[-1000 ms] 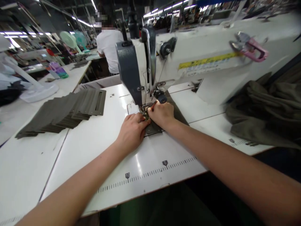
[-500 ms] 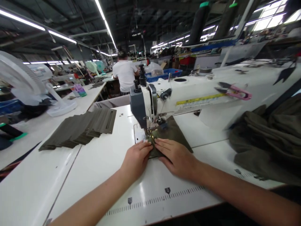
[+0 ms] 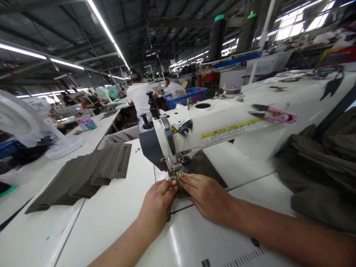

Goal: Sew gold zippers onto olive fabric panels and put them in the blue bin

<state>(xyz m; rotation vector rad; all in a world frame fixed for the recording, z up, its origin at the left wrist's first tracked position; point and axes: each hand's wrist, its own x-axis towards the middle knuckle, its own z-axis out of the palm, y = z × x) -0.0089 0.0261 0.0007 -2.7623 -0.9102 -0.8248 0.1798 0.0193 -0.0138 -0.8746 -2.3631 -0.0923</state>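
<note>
Both my hands are at the needle of a white industrial sewing machine (image 3: 222,126). An olive fabric piece (image 3: 203,167) lies under its presser foot, and a small brass metal part (image 3: 177,180) stands up at its edge. My left hand (image 3: 158,204) pinches the fabric beside that part, and my right hand (image 3: 207,196) presses on the fabric with its fingers against the part. The needle area is largely hidden by my fingers. Pink-handled thread snips (image 3: 274,114) rest on the machine arm, beyond my right hand.
A stack of olive fabric panels (image 3: 83,178) fans out on the white sewing table (image 3: 111,218) to my left. A heap of olive cloth (image 3: 319,170) lies at right. Beyond the machine are a co-worker in a white shirt (image 3: 139,100), a blue crate (image 3: 185,98) and a white fan (image 3: 25,122).
My view has tilted up and shows more of the ceiling. My hands have drawn closer around the brass part, and their fingers have gone from lying flat to gripping at the presser foot.
</note>
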